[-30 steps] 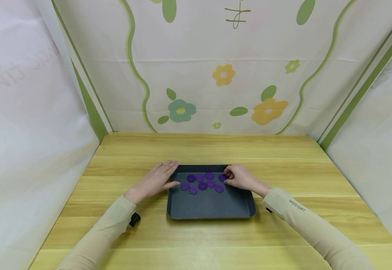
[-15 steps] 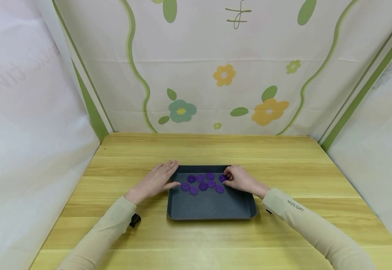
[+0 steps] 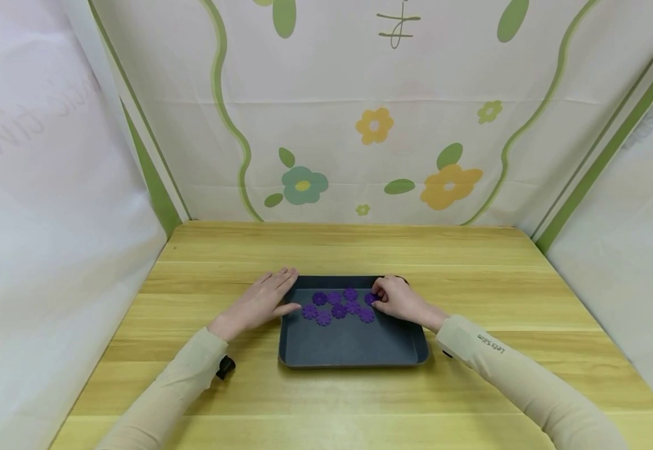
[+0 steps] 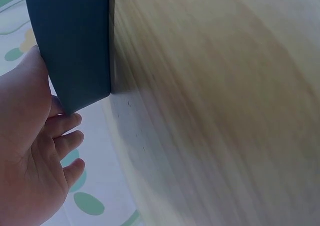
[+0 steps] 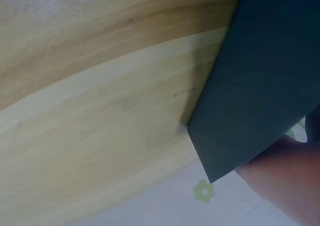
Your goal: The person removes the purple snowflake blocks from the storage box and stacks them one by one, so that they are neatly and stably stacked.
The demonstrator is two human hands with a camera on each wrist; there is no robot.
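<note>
A shallow dark grey rectangular tray (image 3: 352, 350) sits flat near the middle of the light wooden bench (image 3: 473, 400), its long side facing the person. A cluster of small purple flower-shaped plastic discs (image 3: 338, 305) lies in the far half of the tray, the pieces touching or just beside one another. The right hand (image 3: 398, 299) rests over the far right part of the tray, its fingers (image 3: 379, 294) curled and pinching the rightmost purple disc (image 3: 369, 298) of the cluster; that disc remains low, at the tray floor or just above it, and which of the two cannot be told. The left hand (image 3: 259, 301) lies flat on the bench against the tray's left wall, fingers (image 3: 281, 278) straight and relaxed, holding nothing, the thumb touching the rim near the far left corner. The left wrist view confirms it: the hand (image 4: 30, 161) sits beside the outer wall of the tray (image 4: 75, 41) with fingers loosely extended. The right wrist view shows only the tray's underside corner (image 5: 260, 86) and bench grain. Both forearms wear beige sleeves (image 3: 180, 381). Behind the bench hangs a white floral-print backdrop (image 3: 371, 125).
</note>
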